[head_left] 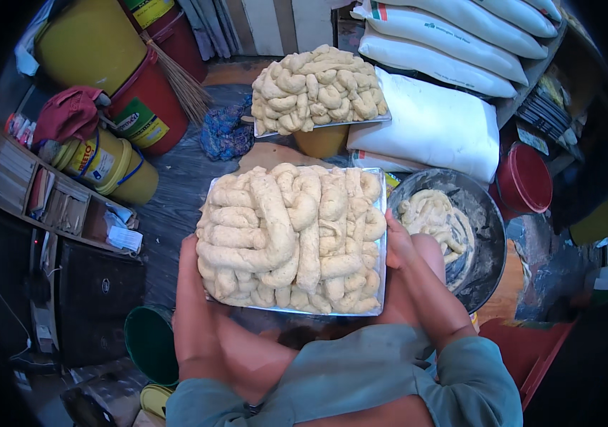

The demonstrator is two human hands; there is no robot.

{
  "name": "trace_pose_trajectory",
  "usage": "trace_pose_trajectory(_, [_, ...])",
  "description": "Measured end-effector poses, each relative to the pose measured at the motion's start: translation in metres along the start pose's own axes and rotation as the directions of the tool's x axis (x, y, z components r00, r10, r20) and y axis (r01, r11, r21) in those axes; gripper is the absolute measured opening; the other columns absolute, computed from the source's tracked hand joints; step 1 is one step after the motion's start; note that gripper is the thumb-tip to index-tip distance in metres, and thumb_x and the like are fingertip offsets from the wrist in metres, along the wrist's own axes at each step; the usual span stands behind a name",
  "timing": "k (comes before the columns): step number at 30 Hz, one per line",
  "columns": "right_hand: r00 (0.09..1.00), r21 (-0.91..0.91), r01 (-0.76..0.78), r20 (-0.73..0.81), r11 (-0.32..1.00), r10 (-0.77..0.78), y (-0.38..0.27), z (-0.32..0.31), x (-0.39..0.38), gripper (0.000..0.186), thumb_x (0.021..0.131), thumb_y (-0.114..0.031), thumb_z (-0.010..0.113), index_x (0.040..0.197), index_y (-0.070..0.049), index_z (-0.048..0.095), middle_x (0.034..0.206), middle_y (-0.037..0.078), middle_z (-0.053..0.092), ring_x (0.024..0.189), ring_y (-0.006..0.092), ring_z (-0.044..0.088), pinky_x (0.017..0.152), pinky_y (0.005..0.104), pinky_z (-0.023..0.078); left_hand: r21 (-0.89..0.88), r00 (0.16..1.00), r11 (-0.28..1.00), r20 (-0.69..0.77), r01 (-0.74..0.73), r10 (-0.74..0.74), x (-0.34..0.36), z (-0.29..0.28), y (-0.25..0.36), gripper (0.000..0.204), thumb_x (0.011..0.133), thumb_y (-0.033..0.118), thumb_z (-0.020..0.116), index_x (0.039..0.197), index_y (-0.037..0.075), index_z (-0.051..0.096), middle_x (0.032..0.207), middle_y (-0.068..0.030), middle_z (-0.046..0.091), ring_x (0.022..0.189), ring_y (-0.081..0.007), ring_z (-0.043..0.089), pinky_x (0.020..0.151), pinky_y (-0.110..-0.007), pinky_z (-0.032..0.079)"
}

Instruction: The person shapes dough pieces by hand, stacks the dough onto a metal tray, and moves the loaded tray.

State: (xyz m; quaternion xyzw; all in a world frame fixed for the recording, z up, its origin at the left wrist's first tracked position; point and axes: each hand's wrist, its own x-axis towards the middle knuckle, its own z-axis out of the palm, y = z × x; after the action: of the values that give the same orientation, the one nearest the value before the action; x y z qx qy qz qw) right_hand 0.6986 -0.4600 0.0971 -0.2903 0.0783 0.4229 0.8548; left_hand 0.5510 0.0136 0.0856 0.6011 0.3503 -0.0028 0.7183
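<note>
A metal tray (381, 293) heaped with thick, pale dough ropes (311, 235) is held level over my lap. My left hand (189, 250) grips its left side, the fingers mostly hidden by the dough and the edge. On the opposite side my right hand (398, 245) holds the rim, with its fingertips partly tucked out of sight. Right of that hand, a wide black pan (487, 260) contains more dough strips (437, 217). Beyond the held tray, a second tray (383, 118) bears another tall heap of dough ropes (318, 89) on top of a yellowish bucket (321, 141).
White sacks (446, 117) are stacked at the back right, near a red bucket (524, 178). Red and yellow buckets (149, 99), a broom (176, 78) and a wooden shelf (69, 206) line the left. A green bucket (150, 345) stands near my left forearm.
</note>
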Motion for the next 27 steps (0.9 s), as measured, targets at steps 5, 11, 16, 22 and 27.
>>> trace_pose_trajectory(5, [0.999,0.002,0.007,-0.049,1.000,-0.007,-0.044,0.004,-0.045,0.068,0.097,-0.057,0.039,0.141,-0.004,0.042,0.140,0.017,0.049,0.127,0.0335,0.049,0.107,0.0484,0.038,-0.074,0.996,0.994,0.037,-0.084,0.087,-0.045,0.046,0.043,0.042,0.099,0.032,0.050,0.118,-0.005,0.061,0.106,-0.0133,0.068,0.091,-0.0213,0.066,0.075,-0.037,0.054])
trace_pose_trajectory(11, [0.989,-0.031,0.105,-0.099,0.994,-0.108,-0.080,-0.011,-0.109,0.065,0.100,-0.053,0.037,0.142,-0.004,0.040,0.140,0.017,0.049,0.127,0.0322,0.050,0.107,0.0471,0.040,-0.245,0.997,0.968,0.046,-0.044,0.057,-0.056,0.098,0.034,0.035,0.100,0.026,0.047,0.108,-0.004,0.064,0.101,-0.0151,0.068,0.087,-0.0216,0.068,0.078,-0.035,0.054])
trace_pose_trajectory(16, [0.970,-0.050,0.172,-0.164,0.984,-0.178,-0.089,-0.050,-0.160,0.063,0.100,-0.053,0.036,0.143,-0.007,0.041,0.141,0.015,0.050,0.127,0.0325,0.050,0.108,0.0475,0.039,-0.167,0.989,0.986,0.148,0.010,0.015,-0.074,0.148,0.021,0.040,0.101,0.032,0.048,0.110,-0.003,0.063,0.100,-0.0138,0.069,0.091,-0.0203,0.067,0.081,-0.034,0.054])
trace_pose_trajectory(22, [0.950,-0.044,0.219,-0.219,0.975,-0.223,-0.073,-0.085,-0.204,0.065,0.100,-0.054,0.035,0.144,-0.006,0.037,0.142,0.017,0.047,0.128,0.0327,0.049,0.107,0.0471,0.040,-0.144,0.965,0.987,0.261,0.074,-0.034,-0.087,0.172,-0.017,0.043,0.102,0.034,0.044,0.117,-0.003,0.060,0.109,-0.0140,0.067,0.096,-0.0213,0.066,0.085,-0.035,0.053])
trace_pose_trajectory(27, [0.951,-0.026,0.267,-0.155,0.963,-0.268,-0.070,-0.087,-0.214,0.065,0.100,-0.053,0.034,0.145,-0.006,0.036,0.142,0.017,0.047,0.127,0.0328,0.050,0.106,0.0471,0.042,-0.165,0.960,0.982,0.279,0.088,-0.039,-0.096,0.182,-0.019,0.044,0.103,0.033,0.042,0.120,-0.004,0.057,0.114,-0.0151,0.066,0.102,-0.0233,0.065,0.090,-0.036,0.051])
